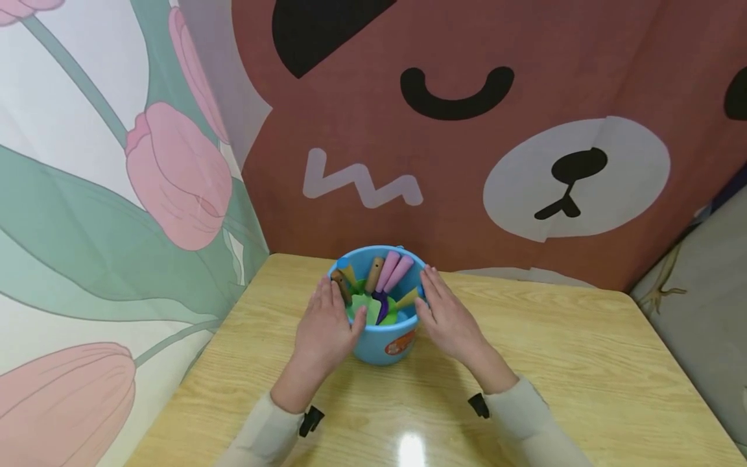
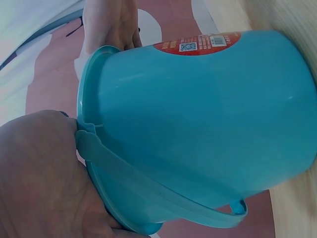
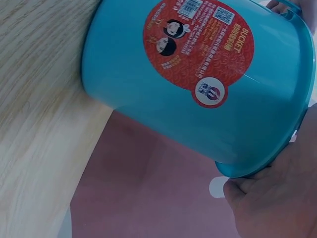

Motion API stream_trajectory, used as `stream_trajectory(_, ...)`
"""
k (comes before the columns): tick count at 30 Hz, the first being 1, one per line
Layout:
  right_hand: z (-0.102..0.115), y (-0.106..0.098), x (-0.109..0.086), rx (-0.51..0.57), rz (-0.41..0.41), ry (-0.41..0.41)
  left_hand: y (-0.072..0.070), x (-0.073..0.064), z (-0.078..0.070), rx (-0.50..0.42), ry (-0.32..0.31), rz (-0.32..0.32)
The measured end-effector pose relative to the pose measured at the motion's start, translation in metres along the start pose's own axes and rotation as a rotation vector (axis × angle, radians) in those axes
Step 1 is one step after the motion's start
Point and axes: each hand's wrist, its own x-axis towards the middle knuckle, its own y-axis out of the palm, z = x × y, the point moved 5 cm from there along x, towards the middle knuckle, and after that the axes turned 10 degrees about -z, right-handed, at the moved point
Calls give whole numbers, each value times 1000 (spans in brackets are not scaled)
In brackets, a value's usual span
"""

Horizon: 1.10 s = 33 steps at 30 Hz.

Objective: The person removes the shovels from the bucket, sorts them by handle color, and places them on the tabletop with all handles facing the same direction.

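Note:
A blue plastic bucket with a red label stands upright on the table, toward its far edge. Inside it are several toy garden tools with pink handles and brown handles, plus green and purple parts. My left hand lies along the left side of the rim, fingers fairly straight. Opposite it, my right hand rests at the right side of the rim, fingers extended. In the left wrist view the bucket's handle hangs down along the wall. The label faces the right wrist camera.
The wooden table extends to both sides and toward me. Behind it hangs a brown cloth with a bear face, and a tulip-print cloth borders the left. A grey surface lies beyond the right edge.

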Motion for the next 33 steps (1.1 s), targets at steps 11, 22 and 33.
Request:
stream_trajectory(11, -1, -15, -17, -23, 16, 18, -2, -10, -9, -31, 36, 33)
stream_trajectory(22, -1, -20, -15, 42, -15, 31, -7, -8, -3, -80, -1, 57)
stream_trajectory(33, -16, -26, -7, 291, -89, 115, 3, 13, 9, -183, -6, 103)
